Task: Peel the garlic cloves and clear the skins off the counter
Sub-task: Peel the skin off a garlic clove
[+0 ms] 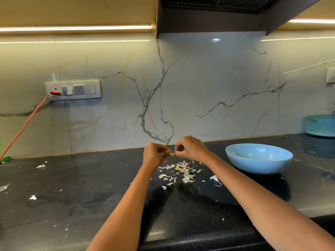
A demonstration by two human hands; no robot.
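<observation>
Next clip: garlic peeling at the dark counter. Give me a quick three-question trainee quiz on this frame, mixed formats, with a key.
1. True or false: the light blue bowl sits to the left of both hands.
2. What do the left hand and right hand pinch between them? A) garlic clove B) knife C) spoon
3. Fill in: the main pile of garlic skins lies on the black ____.

Key: 1 false; 2 A, the garlic clove; 3 counter.

head view, looking forward-down, close over counter (72, 196)
</observation>
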